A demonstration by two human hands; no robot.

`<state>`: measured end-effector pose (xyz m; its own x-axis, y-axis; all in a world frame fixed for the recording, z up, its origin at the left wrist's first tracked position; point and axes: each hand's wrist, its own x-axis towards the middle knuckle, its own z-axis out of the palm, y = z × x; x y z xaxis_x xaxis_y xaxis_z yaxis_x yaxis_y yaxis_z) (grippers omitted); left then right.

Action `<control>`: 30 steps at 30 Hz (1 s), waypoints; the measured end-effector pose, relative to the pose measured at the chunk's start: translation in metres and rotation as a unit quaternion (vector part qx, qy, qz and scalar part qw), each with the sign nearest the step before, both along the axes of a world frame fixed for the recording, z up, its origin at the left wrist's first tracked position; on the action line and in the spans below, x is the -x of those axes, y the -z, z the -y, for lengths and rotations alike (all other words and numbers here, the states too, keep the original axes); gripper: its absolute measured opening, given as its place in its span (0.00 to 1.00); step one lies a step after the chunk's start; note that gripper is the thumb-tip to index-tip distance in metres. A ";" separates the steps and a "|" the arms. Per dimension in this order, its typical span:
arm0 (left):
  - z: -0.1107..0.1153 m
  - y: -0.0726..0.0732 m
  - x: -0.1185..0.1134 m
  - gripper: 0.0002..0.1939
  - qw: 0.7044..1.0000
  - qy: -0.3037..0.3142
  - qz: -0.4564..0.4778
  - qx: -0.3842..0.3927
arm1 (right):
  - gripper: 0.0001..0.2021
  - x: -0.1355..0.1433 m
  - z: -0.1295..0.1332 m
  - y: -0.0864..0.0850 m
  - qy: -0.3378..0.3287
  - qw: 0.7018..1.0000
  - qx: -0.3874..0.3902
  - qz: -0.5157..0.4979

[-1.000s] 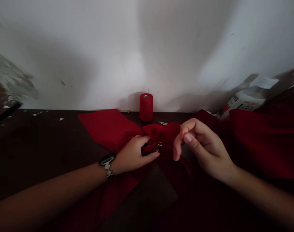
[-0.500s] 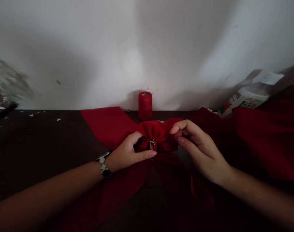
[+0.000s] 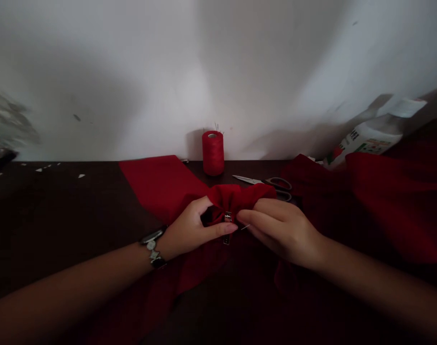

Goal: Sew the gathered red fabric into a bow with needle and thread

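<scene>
A gathered red fabric bow [image 3: 230, 194] lies in front of me, with a metal hair clip [image 3: 227, 218] at its middle. My left hand [image 3: 200, 223] is closed on the bow, its thumb lying across the clip. Close to the clip, on the right, my right hand [image 3: 283, 230] pinches a thin needle [image 3: 245, 227] whose tip points out to the left. Any thread on the needle is too fine to make out. Behind the bow lie scissors [image 3: 252, 180], their blades pointing left and their handles partly covered by the fabric.
A red thread spool [image 3: 213, 153] with several needles in its top stands against the wall. Flat red cloth [image 3: 157, 179] lies to the left, and more red cloth [image 3: 394, 201] is heaped to the right. A white bottle [image 3: 372, 136] leans behind that heap.
My right hand has moved down and left from the bow's right loop to beside the clip, and the needle now shows. The bow has lowered slightly, uncovering the scissors.
</scene>
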<state>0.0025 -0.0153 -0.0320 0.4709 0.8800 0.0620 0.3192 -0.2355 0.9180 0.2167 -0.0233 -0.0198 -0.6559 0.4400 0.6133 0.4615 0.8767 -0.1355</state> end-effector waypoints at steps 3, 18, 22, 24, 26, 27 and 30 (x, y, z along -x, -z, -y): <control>0.000 0.000 -0.001 0.15 1.000 0.008 0.001 -0.008 | 0.12 0.000 -0.001 -0.002 -0.003 1.000 -0.013 0.018; -0.004 -0.002 0.001 0.12 0.998 0.049 0.022 0.040 | 0.12 -0.006 -0.009 -0.002 -0.065 0.996 0.059 -0.008; -0.004 -0.001 0.002 0.14 0.998 0.047 0.002 0.052 | 0.08 -0.006 -0.010 -0.003 -0.074 0.988 0.125 -0.046; -0.005 -0.001 0.003 0.15 0.998 0.046 0.004 0.051 | 0.07 -0.006 -0.007 -0.005 -0.072 0.982 0.161 -0.072; -0.006 0.000 0.004 0.16 0.999 0.030 -0.006 0.037 | 0.09 -0.006 -0.003 -0.010 -0.052 0.971 0.202 -0.115; -0.006 0.000 0.004 0.17 0.999 0.019 -0.014 0.028 | 0.09 -0.006 0.000 -0.013 -0.036 0.964 0.223 -0.143; -0.006 0.002 0.005 0.19 1.000 -0.012 -0.023 0.010 | 0.07 -0.004 0.010 -0.022 0.000 0.941 0.262 -0.214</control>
